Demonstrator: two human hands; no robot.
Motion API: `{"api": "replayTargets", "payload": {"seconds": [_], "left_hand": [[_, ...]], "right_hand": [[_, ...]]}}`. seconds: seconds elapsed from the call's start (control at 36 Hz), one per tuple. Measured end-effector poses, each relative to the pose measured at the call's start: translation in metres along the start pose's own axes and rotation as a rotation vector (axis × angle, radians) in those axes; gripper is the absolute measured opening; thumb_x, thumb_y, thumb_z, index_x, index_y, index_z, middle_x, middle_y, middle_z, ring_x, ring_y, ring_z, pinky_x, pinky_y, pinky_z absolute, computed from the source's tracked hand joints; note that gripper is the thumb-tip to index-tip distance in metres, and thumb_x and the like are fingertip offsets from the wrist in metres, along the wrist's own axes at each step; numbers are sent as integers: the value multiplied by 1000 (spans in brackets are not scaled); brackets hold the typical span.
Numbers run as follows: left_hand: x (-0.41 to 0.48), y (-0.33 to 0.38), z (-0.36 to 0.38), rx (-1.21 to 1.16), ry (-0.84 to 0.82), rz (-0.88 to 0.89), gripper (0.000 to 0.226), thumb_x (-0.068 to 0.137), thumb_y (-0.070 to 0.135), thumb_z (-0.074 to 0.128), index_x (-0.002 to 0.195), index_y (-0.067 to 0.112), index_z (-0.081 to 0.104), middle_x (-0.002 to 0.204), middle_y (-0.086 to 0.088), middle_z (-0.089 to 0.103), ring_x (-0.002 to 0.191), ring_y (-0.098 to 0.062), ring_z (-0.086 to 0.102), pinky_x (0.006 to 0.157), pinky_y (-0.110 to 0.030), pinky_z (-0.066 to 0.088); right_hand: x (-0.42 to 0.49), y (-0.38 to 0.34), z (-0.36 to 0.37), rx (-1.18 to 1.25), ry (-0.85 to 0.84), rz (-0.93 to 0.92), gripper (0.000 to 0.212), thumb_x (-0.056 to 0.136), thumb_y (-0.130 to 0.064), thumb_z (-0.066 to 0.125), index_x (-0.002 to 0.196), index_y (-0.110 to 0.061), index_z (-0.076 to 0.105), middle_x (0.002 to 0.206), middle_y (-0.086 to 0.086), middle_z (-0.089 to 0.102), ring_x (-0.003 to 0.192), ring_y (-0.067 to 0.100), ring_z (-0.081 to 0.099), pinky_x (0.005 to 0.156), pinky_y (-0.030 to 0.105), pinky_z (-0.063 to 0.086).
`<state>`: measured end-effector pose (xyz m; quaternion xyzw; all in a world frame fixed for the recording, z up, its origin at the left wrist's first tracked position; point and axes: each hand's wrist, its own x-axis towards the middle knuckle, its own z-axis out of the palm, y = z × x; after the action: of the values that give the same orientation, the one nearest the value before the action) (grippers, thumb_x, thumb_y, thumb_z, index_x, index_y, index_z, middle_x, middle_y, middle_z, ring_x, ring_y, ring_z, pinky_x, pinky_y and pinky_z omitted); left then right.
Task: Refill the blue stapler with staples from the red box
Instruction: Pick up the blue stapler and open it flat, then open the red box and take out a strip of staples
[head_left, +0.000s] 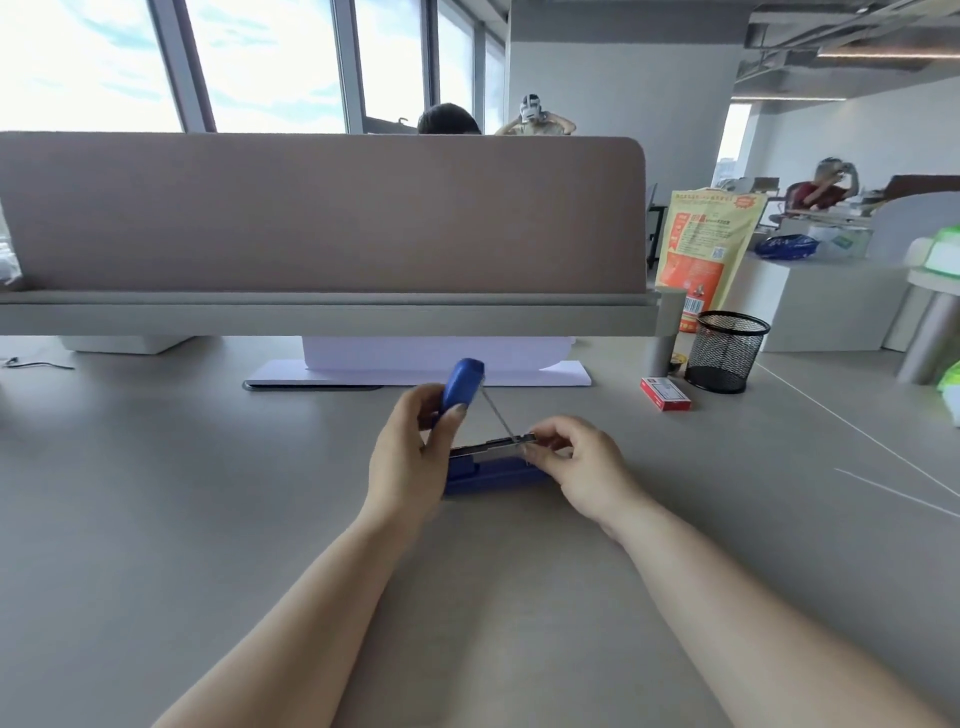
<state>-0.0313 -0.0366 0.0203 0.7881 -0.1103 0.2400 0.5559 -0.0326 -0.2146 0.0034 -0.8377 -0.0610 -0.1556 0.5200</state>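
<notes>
Blue stapler (488, 475) lying left-right, lid (460, 387) upright

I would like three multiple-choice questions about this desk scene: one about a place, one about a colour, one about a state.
1. Where does the red box lie?
A. beside the black mesh cup
B. in the left hand
C. on the divider

2. What colour is the stapler's lid?
A. green
B. blue
C. white

3. How is the blue stapler now?
A. closed flat
C. swung open
B. inside the cup

Answers: 1 A, the box lies on the desk just left of the cup. 2 B, the raised lid is blue. 3 C, the left hand holds the lid up while the right hand pinches the metal tray.
</notes>
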Motion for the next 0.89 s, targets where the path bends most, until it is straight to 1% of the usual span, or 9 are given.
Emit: {"api": "replayTargets", "payload": {"seconds": [0.08, 0.19, 0.28, 0.36, 0.47, 0.56, 0.64, 0.72, 0.89], "left_hand": [[5, -1, -6, -135, 22, -44, 19, 89, 20, 55, 108, 21, 52, 101, -2, 67, 94, -16, 62, 76, -22, 44], [9, -9, -14, -170, -27, -7, 32, 89, 14, 54, 120, 17, 46, 101, -1, 64, 85, 2, 61, 75, -9, 45], [14, -21, -23, -175, -73, 13, 42, 88, 8, 55, 123, 24, 41, 101, -5, 62, 91, -15, 62, 80, -20, 46], [18, -31, -34, -151, -113, 18, 49, 84, 4, 60, 118, 31, 39, 97, -3, 61, 84, -13, 64, 77, -21, 49], [19, -39, -48, 24, -67, -40, 42, 76, 13, 72, 105, 23, 43, 98, -3, 62, 91, -20, 64, 77, -28, 43], [18, -47, -53, 210, -40, -87, 42, 71, 27, 77, 99, 22, 45, 101, -3, 62, 96, -23, 60, 77, -33, 43], [18, -51, -54, 415, -42, -155, 42, 73, 42, 72, 102, 21, 49, 108, -3, 62, 102, -25, 56, 92, -45, 44], [20, -55, -52, 622, -74, -196, 46, 76, 53, 62, 107, 20, 51, 110, -3, 62, 106, -26, 53, 111, -53, 23], [21, -57, -53, 792, -157, -221, 53, 76, 65, 51, 108, 23, 54, 115, -3, 59, 109, -25, 55, 113, -56, 13]], "right_hand": [[2, 2, -3, -19, 33, -10, 14, 80, -20, 68, 92, -14, 66, 92, 1, 59, 76, 12, 50, 68, 20, 41], [5, 6, -12, -49, 58, -16, 11, 81, -19, 67, 90, -14, 65, 92, 2, 59, 80, 15, 51, 71, 22, 42], [6, 10, -20, -77, 72, 1, 11, 81, -19, 67, 90, -14, 65, 91, 2, 58, 86, 21, 53, 76, 27, 42], [8, 14, -22, -113, 73, 7, 10, 81, -18, 67, 89, -14, 65, 87, -2, 56, 87, 22, 53, 76, 28, 41], [10, 18, -20, -160, 86, 4, 8, 79, -17, 68, 87, -14, 66, 85, -2, 56, 83, 22, 53, 71, 25, 41], [11, 20, -20, -170, 109, 18, 10, 79, -17, 68, 88, -14, 68, 92, 5, 60, 84, 24, 56, 76, 32, 44], [11, 21, -20, -176, 122, 19, 12, 80, -15, 67, 92, -16, 69, 94, 6, 62, 84, 23, 58, 79, 32, 46], [10, 22, -19, -202, 121, 22, 16, 82, -16, 64, 98, -16, 69, 95, 5, 64, 87, 22, 58, 82, 32, 47], [11, 25, -20, -213, 108, 23, 20, 83, -14, 63, 102, -16, 67, 98, 5, 64, 90, 21, 58, 80, 29, 44]]}}
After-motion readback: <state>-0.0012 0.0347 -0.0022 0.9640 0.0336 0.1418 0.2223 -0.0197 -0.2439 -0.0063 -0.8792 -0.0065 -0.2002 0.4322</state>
